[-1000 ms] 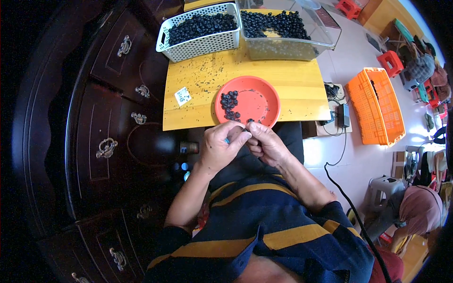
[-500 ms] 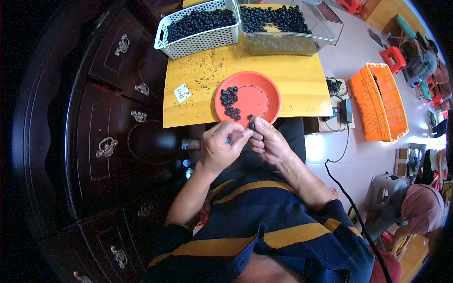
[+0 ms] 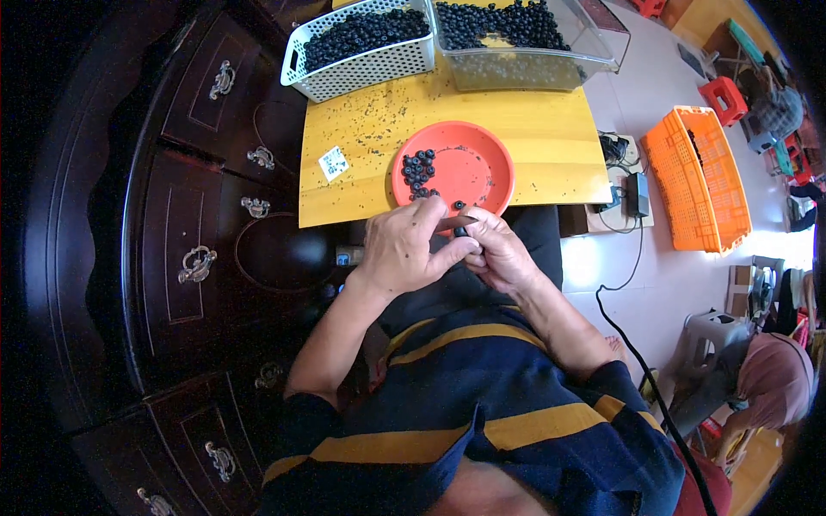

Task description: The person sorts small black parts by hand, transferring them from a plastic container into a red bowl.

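Note:
My left hand (image 3: pixel 400 245) is closed on a slim, dark, blade-like tool (image 3: pixel 456 222), whose handle is hidden in the palm. Between the thumb and fingers of my right hand (image 3: pixel 503 254) sits a small black rubber-like round part (image 3: pixel 460 231), with the blade close against it. Both hands meet over the near rim of a round coral-red plate (image 3: pixel 469 172). A cluster of black ring-shaped parts (image 3: pixel 419 166) lies in its left half, partly covered by my left hand. One more black part (image 3: pixel 459 205) lies near the plate's front edge.
A white perforated basket (image 3: pixel 370 73) and a clear plastic bin (image 3: pixel 516 69), both full of black parts, stand at the back of the yellow table (image 3: pixel 551 163). Black scraps and a white printed card (image 3: pixel 333 163) lie on it. Orange crate (image 3: pixel 697 181) right; dark drawers (image 3: pixel 185 267) left.
My left hand has turned and lifted slightly, bringing the blade into sight across the black part. My right hand keeps its pinch almost in place. The view has shifted slightly.

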A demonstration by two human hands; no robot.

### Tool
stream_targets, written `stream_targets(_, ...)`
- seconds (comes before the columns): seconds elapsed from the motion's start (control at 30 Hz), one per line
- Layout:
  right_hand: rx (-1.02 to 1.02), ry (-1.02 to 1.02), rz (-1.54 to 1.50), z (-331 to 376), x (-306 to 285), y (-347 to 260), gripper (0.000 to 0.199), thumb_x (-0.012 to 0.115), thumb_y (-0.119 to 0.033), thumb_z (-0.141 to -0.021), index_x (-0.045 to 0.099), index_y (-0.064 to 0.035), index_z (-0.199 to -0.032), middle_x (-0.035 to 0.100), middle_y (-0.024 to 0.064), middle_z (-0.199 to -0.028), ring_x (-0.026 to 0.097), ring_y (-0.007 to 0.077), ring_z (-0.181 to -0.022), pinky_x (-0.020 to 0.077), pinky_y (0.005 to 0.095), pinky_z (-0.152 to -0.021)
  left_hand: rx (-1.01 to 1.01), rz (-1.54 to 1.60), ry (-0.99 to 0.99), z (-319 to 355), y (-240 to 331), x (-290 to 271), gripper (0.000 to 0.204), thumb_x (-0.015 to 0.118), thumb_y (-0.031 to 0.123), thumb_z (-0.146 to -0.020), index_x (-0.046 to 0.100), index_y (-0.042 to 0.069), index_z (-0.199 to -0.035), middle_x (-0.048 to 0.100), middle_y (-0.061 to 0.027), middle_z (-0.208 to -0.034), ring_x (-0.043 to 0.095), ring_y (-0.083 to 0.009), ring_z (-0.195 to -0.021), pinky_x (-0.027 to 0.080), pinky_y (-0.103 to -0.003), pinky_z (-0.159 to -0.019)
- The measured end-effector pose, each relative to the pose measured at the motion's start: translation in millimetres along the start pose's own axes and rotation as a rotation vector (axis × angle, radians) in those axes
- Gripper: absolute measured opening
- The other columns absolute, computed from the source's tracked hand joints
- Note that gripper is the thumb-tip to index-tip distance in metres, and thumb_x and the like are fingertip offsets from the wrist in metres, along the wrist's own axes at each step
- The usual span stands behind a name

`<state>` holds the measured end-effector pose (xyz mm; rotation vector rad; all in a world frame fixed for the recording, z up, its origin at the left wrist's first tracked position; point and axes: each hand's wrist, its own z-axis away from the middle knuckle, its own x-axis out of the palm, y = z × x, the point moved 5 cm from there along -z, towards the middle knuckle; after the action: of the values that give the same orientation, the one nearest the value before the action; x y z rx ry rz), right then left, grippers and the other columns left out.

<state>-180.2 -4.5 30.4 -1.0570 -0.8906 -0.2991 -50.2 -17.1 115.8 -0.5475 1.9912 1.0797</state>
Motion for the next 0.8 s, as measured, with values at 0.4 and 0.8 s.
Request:
stream_targets(0.4,0.022,-0.030,-0.117,-2,-12,7,0.013,0.059,-0.024,-0.102,0.060,-0.0118,-0.104,0.047,-0.0061,-0.070,0.036,0.0019,-0.052,0.0270,0.0168,-0.045,0.049,-0.027,-0.046,1,-10,16,0.045,0.066,0.052,-0.090,0.057,0.007,-0.086,0.065,-0.0101,-0.067,0.068,-0.0306,-0.061,0.051,-0.043,-0.052)
stream_targets(0.8,0.139,0.045,-0.276,3,-3,6,0.016,0.054,-0.034,-0.105,0.055,-0.0176,-0.103,0.044,-0.0081,-0.070,0.037,0.0016,-0.053,0.0264,0.0167,-0.044,0.037,0.040,0.008,-10,-3,6,0.042,0.076,0.047,-0.084,0.059,0.009,-0.086,0.067,-0.0062,-0.070,0.068,-0.0281,-0.061,0.052,-0.041,-0.053)
